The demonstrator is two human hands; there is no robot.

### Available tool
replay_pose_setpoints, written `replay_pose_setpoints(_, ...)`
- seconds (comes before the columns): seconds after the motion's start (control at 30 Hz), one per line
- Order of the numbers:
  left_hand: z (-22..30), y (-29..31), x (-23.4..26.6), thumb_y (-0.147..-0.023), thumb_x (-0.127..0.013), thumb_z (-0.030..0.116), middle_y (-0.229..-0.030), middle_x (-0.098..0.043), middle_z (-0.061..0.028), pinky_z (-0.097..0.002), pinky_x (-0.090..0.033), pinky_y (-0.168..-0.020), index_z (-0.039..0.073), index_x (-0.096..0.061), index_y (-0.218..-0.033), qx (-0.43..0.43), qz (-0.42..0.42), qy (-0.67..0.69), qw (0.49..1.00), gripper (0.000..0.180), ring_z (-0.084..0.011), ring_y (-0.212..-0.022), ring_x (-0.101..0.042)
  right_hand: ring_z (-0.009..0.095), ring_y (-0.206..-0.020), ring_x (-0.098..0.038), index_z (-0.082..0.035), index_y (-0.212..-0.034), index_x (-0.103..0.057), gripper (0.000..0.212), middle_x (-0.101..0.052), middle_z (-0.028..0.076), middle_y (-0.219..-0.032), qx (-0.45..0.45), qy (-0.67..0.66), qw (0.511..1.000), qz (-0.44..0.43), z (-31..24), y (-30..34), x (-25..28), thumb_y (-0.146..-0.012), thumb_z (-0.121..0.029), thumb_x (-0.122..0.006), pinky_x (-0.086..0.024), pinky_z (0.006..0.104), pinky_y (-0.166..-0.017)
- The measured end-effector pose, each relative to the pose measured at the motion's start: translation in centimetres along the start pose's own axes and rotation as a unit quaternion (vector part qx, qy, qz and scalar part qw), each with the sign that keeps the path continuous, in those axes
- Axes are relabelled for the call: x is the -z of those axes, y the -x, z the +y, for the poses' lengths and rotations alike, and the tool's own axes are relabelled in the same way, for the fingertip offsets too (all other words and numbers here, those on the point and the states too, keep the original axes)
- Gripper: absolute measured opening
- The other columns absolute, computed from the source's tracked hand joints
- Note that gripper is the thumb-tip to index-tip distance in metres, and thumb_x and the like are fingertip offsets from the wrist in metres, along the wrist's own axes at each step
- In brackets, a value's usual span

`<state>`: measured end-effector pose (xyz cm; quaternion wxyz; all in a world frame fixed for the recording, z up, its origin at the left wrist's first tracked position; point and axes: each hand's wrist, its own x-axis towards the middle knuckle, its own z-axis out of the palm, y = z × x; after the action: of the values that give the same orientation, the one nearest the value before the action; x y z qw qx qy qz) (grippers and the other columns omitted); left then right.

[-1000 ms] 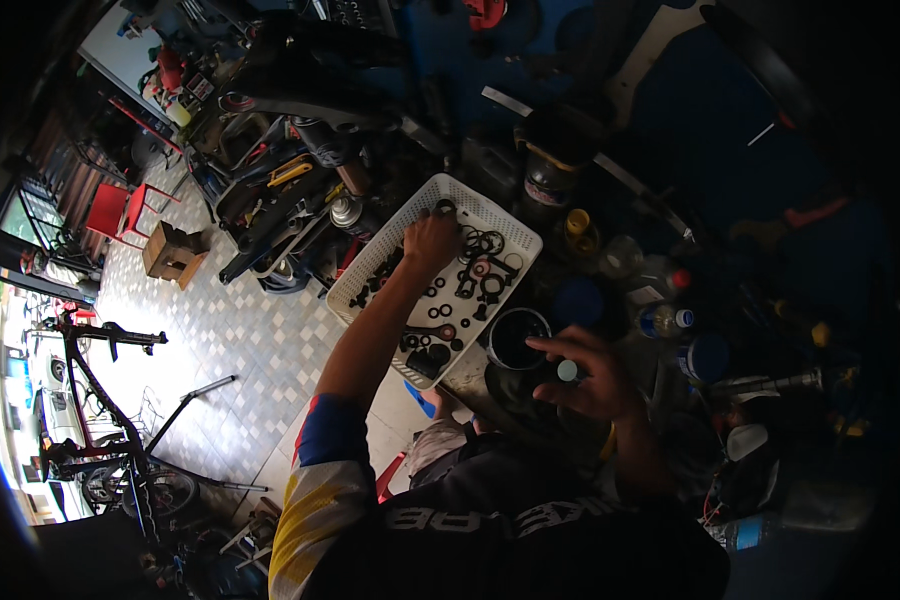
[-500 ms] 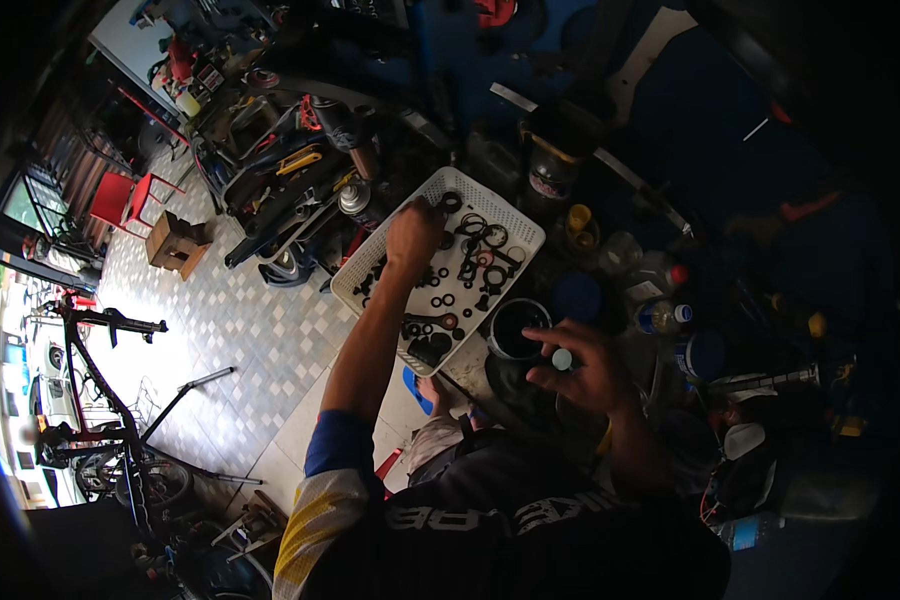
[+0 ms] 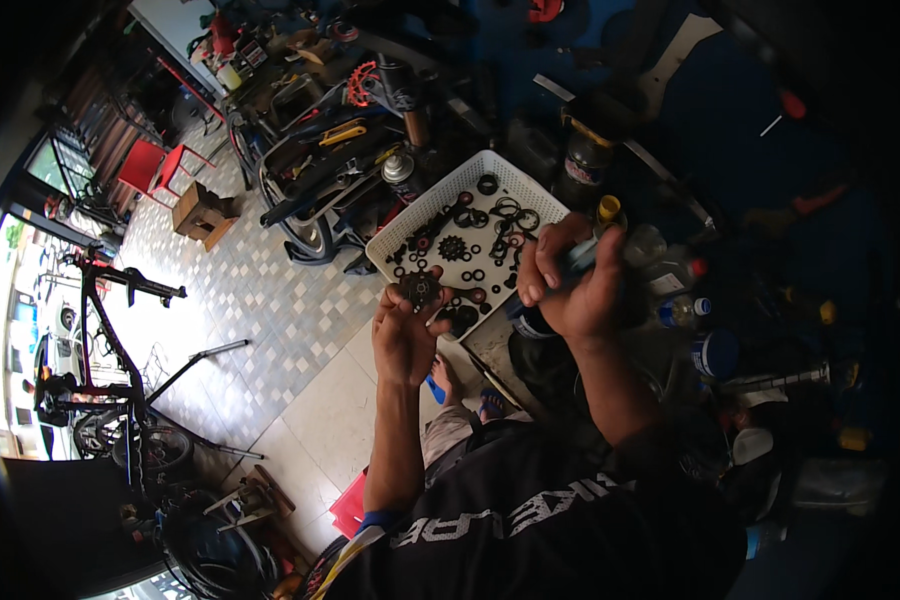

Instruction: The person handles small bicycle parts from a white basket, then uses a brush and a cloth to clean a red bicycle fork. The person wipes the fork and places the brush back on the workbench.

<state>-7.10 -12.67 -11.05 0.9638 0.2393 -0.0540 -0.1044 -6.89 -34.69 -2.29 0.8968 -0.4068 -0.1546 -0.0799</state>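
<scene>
Reference landmark: the white perforated plastic basket [image 3: 430,196]. The right hand [image 3: 578,285] covers its right edge and hides some parts there. That hand holds a small pale blue-green object [image 3: 582,255] between bent fingers and raised thumb; blur hides its outline and the exact contact points. Below the right hand, just beside the basket, a dark round tub [image 3: 532,322] is partly covered. Objects far right of the basket fade into shadow.

Markings: large white lettering crosses the black shirt [image 3: 570,540] below the basket, interrupted by folds. Left of the basket, a silver-topped spray can [image 3: 399,168] bears a label too small to read. Right of the basket, a clear plastic bottle [image 3: 676,312] carries a blue label, also illegible.

Hand pose: the left forearm rises almost straight, placing the left hand [image 3: 406,335] at the basket's lower-left edge. Its fingers pinch a dark, rounded mechanical part [image 3: 420,290] — fine detail lost in shadow. The right forearm slants up and leftward toward the basket. Inside the basket, near its middle, lies a black toothed wheel [image 3: 452,247] — small dark rings lie around it.
</scene>
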Motion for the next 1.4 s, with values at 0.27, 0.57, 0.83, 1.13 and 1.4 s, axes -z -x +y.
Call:
replay_pose_setpoints(0.27,0.7,0.9,-2.3,-0.101,-0.055,0.009,-0.129,-0.060,-0.0254,-0.0463,-0.067,-0.079,0.006,-0.051,-0.105,-0.037,-0.050,-0.043,0.997,0.006,-0.0369,-0.116,-0.065,0.014,-0.064,-0.059,-0.004,-0.090,-0.070,0.034,-0.057,0.002,-0.072,0.056,0.322,0.944,-0.044,0.1,-2.4,-4.8,-0.094,-0.037,-0.071,-0.046,0.0268,-0.056)
replay_pose_setpoints(0.57,0.4,1.0,-1.6,-0.098,-0.059,0.003,-0.129,-0.060,-0.0242,-0.0477,-0.067,-0.080,0.003,-0.053,-0.098,-0.050,-0.018,-0.093,0.994,0.006,-0.0341,-0.114,-0.067,0.028,-0.083,-0.069,-0.006,-0.094,-0.072,0.020,-0.066,0.010,-0.089,0.016,0.591,0.791,-0.158,2.8,-1.4,-1.8,-0.085,-0.023,-0.077,-0.052,0.0395,-0.073)
replay_pose_setpoints(0.83,3.5,6.5,5.8,-0.098,-0.065,0.016,-0.139,-0.057,-0.0246,-0.0417,-0.064,-0.076,0.013,-0.053,-0.130,-0.083,0.106,-0.156,0.978,0.035,-0.0350,-0.113,-0.067,0.037,-0.086,-0.072,0.000,-0.103,-0.072,0.031,-0.072,0.022,-0.089,-0.156,0.703,0.674,-0.163,7.9,-7.2,4.7,-0.089,-0.027,-0.072,-0.056,0.0468,-0.077)
replay_pose_setpoints(1.13,2.0,7.1,4.4,-0.097,-0.066,0.014,-0.137,-0.056,-0.0249,-0.0391,-0.065,-0.074,0.004,-0.045,-0.146,-0.062,0.093,-0.119,0.987,0.054,-0.0325,-0.108,-0.068,0.036,-0.089,-0.072,-0.001,-0.106,-0.072,0.039,-0.074,0.020,-0.097,-0.254,0.758,0.548,-0.246,18.7,-11.1,7.0,-0.081,-0.031,-0.076,-0.057,0.0471,-0.079)
replay_pose_setpoints(1.4,2.8,7.1,3.8,-0.096,-0.066,0.010,-0.138,-0.054,-0.0279,-0.0411,-0.067,-0.074,0.004,-0.045,-0.147,-0.068,0.014,-0.076,0.995,0.056,-0.0368,-0.110,-0.068,0.026,-0.057,-0.063,0.001,-0.094,-0.066,0.042,-0.064,0.012,-0.066,-0.089,0.364,0.915,-0.147,9.9,-7.9,1.2,-0.094,-0.042,-0.067,-0.051,0.0365,-0.055)
